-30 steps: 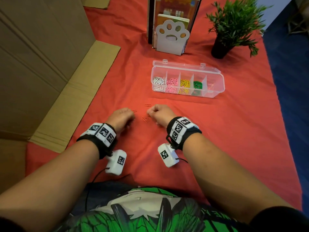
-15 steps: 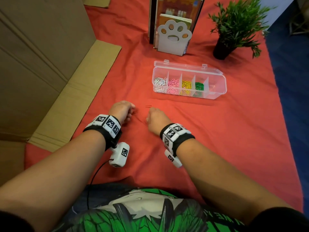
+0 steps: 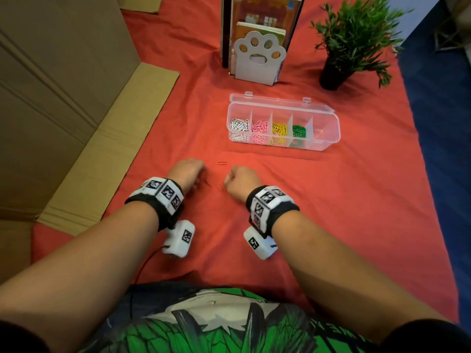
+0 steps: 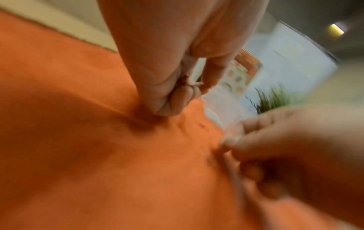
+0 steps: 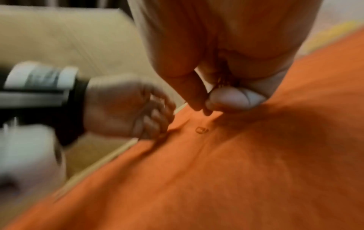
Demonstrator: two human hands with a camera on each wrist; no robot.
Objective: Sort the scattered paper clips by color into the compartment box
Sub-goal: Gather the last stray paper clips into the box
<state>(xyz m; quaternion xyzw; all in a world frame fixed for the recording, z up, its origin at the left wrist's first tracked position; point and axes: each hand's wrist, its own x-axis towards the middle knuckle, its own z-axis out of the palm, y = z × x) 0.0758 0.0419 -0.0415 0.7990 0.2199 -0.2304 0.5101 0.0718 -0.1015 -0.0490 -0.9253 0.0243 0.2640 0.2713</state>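
Observation:
Two red paper clips lie on the red cloth, one (image 3: 222,163) ahead of my hands and one (image 3: 221,187) between them; the right wrist view shows a clip (image 5: 202,130) just below my fingertips. My left hand (image 3: 190,171) and right hand (image 3: 239,178) both rest on the cloth, curled into fists. Each palm holds gathered red clips, seen in the left hand (image 4: 183,80) and in the right hand (image 5: 225,77). The clear compartment box (image 3: 328,138) stands open further back, with white, pink, yellow and green clips in separate compartments and something reddish in the rightmost one.
A paw-shaped bookend (image 3: 257,59) with books stands behind the box, and a potted plant (image 3: 351,39) at the back right. Flattened cardboard (image 3: 76,123) covers the left side. The cloth ends at the right against blue floor (image 3: 438,149).
My right hand drew back a little toward me and left. The clip that lay by my left fingertips is no longer in sight. The box has not moved.

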